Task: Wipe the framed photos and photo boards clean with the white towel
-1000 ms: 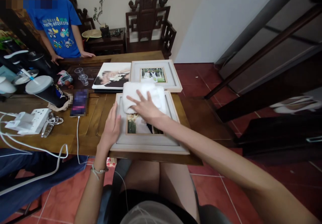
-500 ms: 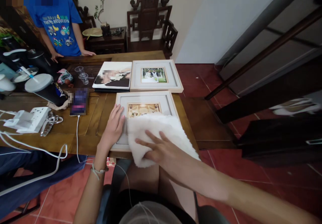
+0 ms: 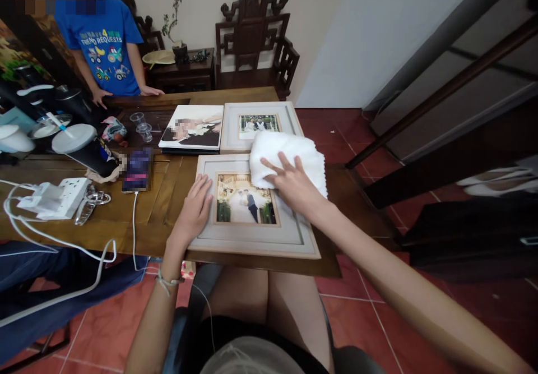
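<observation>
A pale framed photo (image 3: 252, 239) lies flat at the near edge of the wooden table (image 3: 163, 194). My left hand (image 3: 194, 211) rests flat on the frame's left border, fingers stretched out. My right hand (image 3: 294, 185) presses with spread fingers on a white fluffy cloth (image 3: 290, 155) at the frame's upper right corner. The cloth also covers the near edge of a second pale frame (image 3: 258, 124) behind.
A canvas photo print (image 3: 193, 128) lies left of the second frame. A phone (image 3: 138, 169) on a cable, a white power strip (image 3: 56, 197), plastic cups (image 3: 140, 125) and kitchen items stand at the left. A person in a blue shirt (image 3: 101, 46) leans on the far edge. Carved chair (image 3: 252, 37) behind.
My right hand has swept the cloth from the frame's near edge up to its upper right corner, uncovering the picture. The left hand has stayed on the left border.
</observation>
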Action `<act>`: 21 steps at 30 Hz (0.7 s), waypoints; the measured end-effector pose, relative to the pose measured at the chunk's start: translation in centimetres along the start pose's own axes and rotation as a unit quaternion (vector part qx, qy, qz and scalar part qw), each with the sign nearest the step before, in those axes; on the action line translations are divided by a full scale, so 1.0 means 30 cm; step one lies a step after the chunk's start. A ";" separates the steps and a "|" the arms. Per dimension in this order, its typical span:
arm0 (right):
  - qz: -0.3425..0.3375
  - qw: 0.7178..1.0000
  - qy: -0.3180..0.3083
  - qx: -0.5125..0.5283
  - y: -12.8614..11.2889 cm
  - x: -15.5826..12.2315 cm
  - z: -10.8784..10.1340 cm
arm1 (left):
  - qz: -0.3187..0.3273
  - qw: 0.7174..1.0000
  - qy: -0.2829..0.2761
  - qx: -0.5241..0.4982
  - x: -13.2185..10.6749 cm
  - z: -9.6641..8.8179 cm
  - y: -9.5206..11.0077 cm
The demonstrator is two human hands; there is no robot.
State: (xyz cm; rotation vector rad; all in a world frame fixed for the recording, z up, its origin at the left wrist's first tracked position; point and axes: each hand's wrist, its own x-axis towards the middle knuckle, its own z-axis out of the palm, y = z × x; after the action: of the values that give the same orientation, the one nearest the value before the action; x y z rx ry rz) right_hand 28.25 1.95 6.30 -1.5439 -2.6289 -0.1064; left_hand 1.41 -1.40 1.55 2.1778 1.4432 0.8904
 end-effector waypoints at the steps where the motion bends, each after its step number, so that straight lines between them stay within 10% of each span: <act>1: -0.009 1.000 -0.017 -0.004 -0.006 -0.011 -0.001 | 0.001 1.000 0.000 0.002 0.000 0.001 -0.002; 12: -0.136 0.975 -0.133 0.118 -0.200 -0.374 -0.095 | -0.005 1.000 -0.002 0.008 0.001 0.001 0.007; 21: -0.063 0.995 -0.011 0.075 -0.110 -0.071 0.000 | 0.009 1.000 -0.012 0.004 -0.001 -0.005 -0.002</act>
State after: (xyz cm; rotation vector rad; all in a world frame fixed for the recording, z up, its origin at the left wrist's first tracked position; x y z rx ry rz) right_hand 26.41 -1.49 6.02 -1.3409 -2.6800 0.0993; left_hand 1.25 -1.41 1.59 2.2020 1.4207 0.8623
